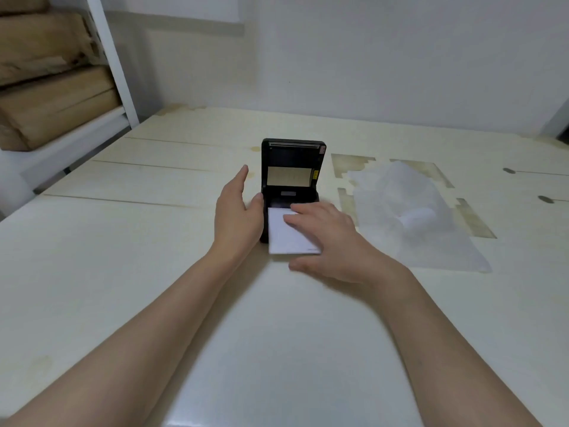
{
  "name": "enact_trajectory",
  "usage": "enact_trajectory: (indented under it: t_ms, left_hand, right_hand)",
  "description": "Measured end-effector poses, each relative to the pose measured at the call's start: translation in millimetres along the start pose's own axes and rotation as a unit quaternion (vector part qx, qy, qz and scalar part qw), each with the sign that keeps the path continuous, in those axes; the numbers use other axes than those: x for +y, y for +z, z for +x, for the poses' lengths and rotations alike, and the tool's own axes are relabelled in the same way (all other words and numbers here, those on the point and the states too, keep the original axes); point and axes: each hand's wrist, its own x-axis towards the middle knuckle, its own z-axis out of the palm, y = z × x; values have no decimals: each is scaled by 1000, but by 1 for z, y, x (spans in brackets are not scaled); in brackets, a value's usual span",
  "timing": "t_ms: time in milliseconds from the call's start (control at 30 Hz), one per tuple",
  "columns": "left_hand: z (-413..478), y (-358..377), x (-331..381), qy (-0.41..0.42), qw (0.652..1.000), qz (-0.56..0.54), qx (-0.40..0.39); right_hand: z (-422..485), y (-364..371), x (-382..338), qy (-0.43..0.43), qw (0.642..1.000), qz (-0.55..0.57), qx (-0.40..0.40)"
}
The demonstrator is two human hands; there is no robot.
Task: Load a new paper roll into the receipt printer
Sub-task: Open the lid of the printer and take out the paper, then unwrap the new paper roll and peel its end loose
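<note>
At the centre of the frame the printer (292, 186) stands on the pale tabletop (123, 257) with its lid (293, 163) swung up and back, so the paper bay is exposed. A white paper strip (284, 235) runs out of the bay toward the lower edge of the frame and lies flat over the printer's front. The roll itself is not visible; the right hand hides that part of the bay.

The left hand (238, 211) is open, its thumb against the printer's left side, steadying it without gripping anything. The right hand (326, 238) is also open, its fingers spread flat on the strip and pressing it down, its thumb on the tabletop just below the paper's end.

The step looks like feeding: the paper seems seated and its leading end is being laid out straight. The next move probably calls for keeping the strip centred and past the front edge while the lid is brought down to latch, without skewing the paper.

To the right lies a crumpled clear wrapper (412, 211), well apart from the printer.
</note>
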Motion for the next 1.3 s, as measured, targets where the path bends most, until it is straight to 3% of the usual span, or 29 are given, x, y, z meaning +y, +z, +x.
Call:
enact_trajectory:
  t_ms: [133,267,333,433,567,633,767,933,1067,1167,1300]
  left_hand:
    - [-14,-1,5,11,1000,20,11]
    - [-23,6,14,49,992,42,107]
    - [-29,15,25,79,985,48,147]
    - [-44,41,49,126,984,45,114]
    - [-65,86,69,187,980,74,-6]
    - [-74,107,74,221,963,125,-94]
    - [-91,146,79,264,896,256,-249]
    - [-83,164,75,285,837,368,-286]
    - [-70,160,70,260,838,391,-279]
    - [-63,157,62,216,856,375,-285]
    - [-59,156,57,191,867,366,-280]
  right_hand:
    - [-4,-1,-1,-4,985,22,172]
    - [-26,-18,-3,82,930,239,267]
    - [-39,-26,2,122,900,293,298]
    - [-58,-33,18,170,865,287,374]
    - [-89,-48,56,221,823,215,477]
    - [-102,-51,82,256,839,153,454]
    - [-123,-44,122,322,871,33,370]
    - [-143,-37,143,412,868,-49,275]
    - [-146,-37,142,422,860,-34,286]
    - [-145,-34,140,327,892,14,311]
    - [-142,-27,137,253,934,0,251]
